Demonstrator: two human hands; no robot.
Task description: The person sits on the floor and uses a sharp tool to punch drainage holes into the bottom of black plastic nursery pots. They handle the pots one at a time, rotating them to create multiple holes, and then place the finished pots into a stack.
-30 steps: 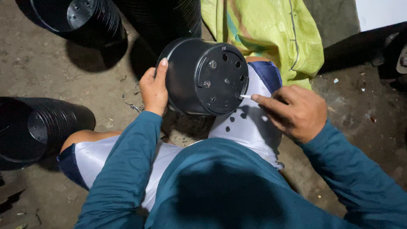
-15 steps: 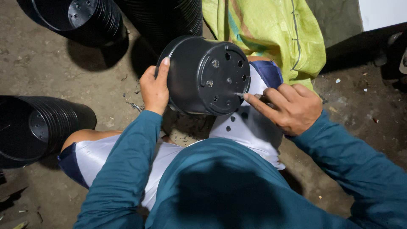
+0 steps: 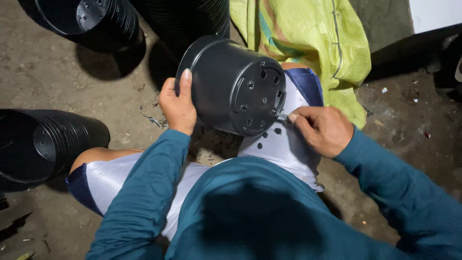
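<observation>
The left hand [image 3: 178, 107] grips the round black plastic pot [image 3: 231, 86], tilted over the lap. The right hand [image 3: 321, 129] pinches what looks like a thin blade [image 3: 280, 117] against its holed base; a slip could nick the thigh beneath.

A bare dirt floor [image 3: 91, 103], grey-brown and littered with small scraps and black plastic flecks, fills the scene under harsh light from above that leaves deep shadows; a stack of nested black plastic pots [image 3: 43, 144] lies on its side at nine o'clock; a second stack [image 3: 91, 21] sits at eleven o'clock, with a third dark stack [image 3: 192, 19] just beside it at twelve; a yellow-green woven sack [image 3: 308, 43] is crumpled at one o'clock; a pale wall panel [image 3: 435, 14] shows at two o'clock above a dark shadowed band [image 3: 414, 53].
</observation>
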